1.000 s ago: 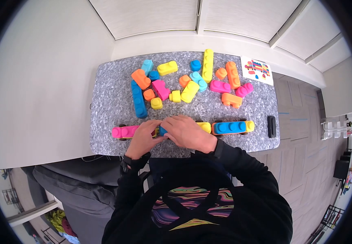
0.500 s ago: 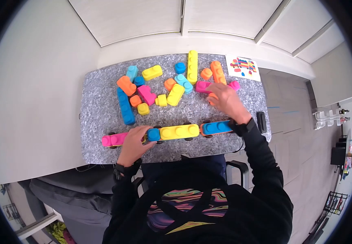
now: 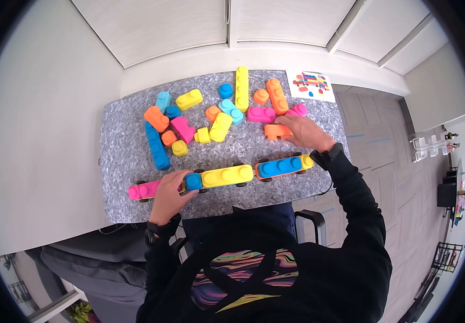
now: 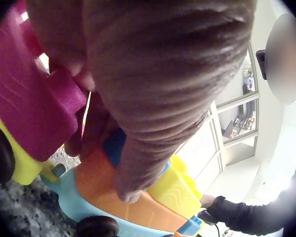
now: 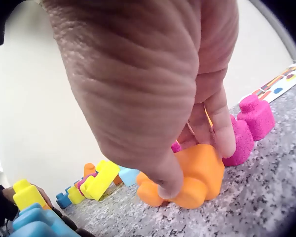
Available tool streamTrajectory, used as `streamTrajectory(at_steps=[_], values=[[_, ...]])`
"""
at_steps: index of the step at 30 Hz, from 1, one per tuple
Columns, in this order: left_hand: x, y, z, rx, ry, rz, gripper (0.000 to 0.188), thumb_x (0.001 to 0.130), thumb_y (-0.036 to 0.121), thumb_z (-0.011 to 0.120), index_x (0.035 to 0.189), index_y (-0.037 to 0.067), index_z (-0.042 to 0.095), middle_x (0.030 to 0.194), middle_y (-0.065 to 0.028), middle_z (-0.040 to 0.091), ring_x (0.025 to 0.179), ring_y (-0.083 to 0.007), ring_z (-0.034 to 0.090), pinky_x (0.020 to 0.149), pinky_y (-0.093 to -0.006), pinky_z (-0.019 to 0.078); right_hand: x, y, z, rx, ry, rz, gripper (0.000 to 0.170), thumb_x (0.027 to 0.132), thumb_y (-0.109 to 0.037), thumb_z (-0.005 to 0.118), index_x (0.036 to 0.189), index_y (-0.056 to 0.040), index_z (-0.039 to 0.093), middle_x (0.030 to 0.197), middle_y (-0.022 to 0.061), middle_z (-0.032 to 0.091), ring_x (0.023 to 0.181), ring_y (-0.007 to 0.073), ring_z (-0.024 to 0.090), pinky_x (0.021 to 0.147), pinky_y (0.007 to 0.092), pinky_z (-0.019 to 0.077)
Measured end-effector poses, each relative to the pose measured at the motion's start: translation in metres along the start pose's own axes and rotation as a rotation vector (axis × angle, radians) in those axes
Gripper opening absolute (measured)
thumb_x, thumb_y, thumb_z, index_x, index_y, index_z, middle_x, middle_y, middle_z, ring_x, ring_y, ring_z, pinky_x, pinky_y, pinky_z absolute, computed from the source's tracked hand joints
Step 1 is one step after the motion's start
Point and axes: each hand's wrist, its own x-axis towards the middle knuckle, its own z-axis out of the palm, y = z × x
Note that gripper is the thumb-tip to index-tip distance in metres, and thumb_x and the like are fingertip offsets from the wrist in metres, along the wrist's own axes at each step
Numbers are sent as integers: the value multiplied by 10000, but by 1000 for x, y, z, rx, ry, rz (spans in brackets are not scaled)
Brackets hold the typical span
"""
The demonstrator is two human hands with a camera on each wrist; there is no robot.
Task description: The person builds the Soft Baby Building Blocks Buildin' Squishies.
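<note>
R hand (image 3: 305,133) is pinching the orange block (image 3: 273,132) on the table (image 3: 211,155); it's lying long way L-R, bumps pointing at the near edge. L hand (image 3: 168,198) is gripping the mid train car (image 3: 227,176), well apart. Pink blocks (image 3: 261,114) are sitting just behind.

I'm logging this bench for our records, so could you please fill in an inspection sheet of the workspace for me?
Surface: grey speckled tabletop, with blocks across much of it.
Job's things: wheeled row of block-topped sections along the near side; orange block beyond its right-hand end.
Clutter: loose coloured blocks scattered across the far half; picture card at the far right corner.
Hands: left hand holds the wheeled row by the small blue block; right hand pinches the orange block.
Cables: dark cable by the right front edge.
Surroundings: pale wall panels, grey floor, chair armrest.
</note>
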Motion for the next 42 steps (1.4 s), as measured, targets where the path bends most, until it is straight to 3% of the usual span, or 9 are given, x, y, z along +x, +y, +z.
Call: streamTrajectory(at_steps=[5, 7, 10, 12, 13, 16, 25, 32, 42], values=[[0, 3, -2, -16, -51, -73, 591, 859, 221, 972, 1391, 76, 762, 1398, -156, 774, 1319, -411, 701, 1150, -494, 546, -2, 10, -2, 70, 11, -31, 461, 968, -148, 859, 1385, -39, 694, 1246, 203, 765, 1166, 448, 752, 954, 540, 605], [1, 0, 0, 28, -2, 25, 601, 854, 210, 974, 1401, 82, 761, 1347, -144, 778, 1180, -391, 713, 1025, -475, 576, -3, 13, -3, 115, 76, -104, 418, 975, -132, 848, 1355, -29, 707, 1213, 213, 775, 1122, 454, 760, 933, 524, 611], [1, 4, -2, 13, -30, -29, 615, 850, 218, 980, 1407, 82, 758, 1351, -144, 776, 1179, -390, 710, 1029, -474, 575, -8, 5, -24, 295, -7, 96, 283, 1007, -97, 808, 1269, -6, 751, 1120, 211, 794, 1025, 389, 791, 893, 456, 621], [-1, 1, 0, 11, -25, -19, 639, 837, 240, 997, 1409, 85, 759, 1359, -143, 773, 1187, -384, 708, 1031, -470, 573, -20, 0, -33, 443, 67, 250, 203, 1060, -89, 765, 1243, -3, 790, 1088, 150, 816, 957, 240, 792, 870, 380, 612], [0, 0, 0, 12, -20, -11, 663, 824, 261, 1013, 1411, 88, 760, 1368, -141, 770, 1196, -378, 707, 1033, -467, 572, -28, 1, -38, 441, 66, 252, 203, 1060, -89, 765, 1243, -3, 790, 1088, 150, 816, 957, 240, 792, 870, 380, 612], [1, 1, -3, -62, -43, -37, 811, 778, 342, 1052, 1471, 78, 724, 1422, -136, 761, 1279, -379, 703, 1082, -475, 566, -54, -4, -56, 779, 7, 388, 233, 1143, -95, 702, 1318, 22, 803, 1170, 42, 826, 1082, 105, 724, 957, 323, 587], [31, 49, -14, 33, 38, 171, 1040, 683, 434, 1089, 1553, 52, 667, 1534, -181, 715, 1449, -424, 658, 1219, -517, 528, -104, -15, -59, 850, -164, 422, 227, 1163, -102, 696, 1297, 21, 831, 1163, 66, 840, 1076, 118, 729, 970, 328, 577], [46, 72, 3, 60, -7, 274, 968, 780, 485, 1035, 1551, 28, 669, 1532, -196, 706, 1454, -419, 651, 1217, -532, 524, -108, -4, -41, 841, -83, 401, 214, 1169, -123, 700, 1262, 24, 824, 1148, 85, 836, 1062, 151, 734, 962, 345, 578], [40, 64, 4, 54, -29, 243, 817, 848, 373, 1010, 1522, 37, 693, 1514, -209, 719, 1405, -441, 678, 1195, -526, 541, -109, -1, -31, 787, -5, 316, 303, 1211, -243, 671, 1207, 26, 810, 1114, 92, 820, 1038, 152, 730, 965, 362, 585]])
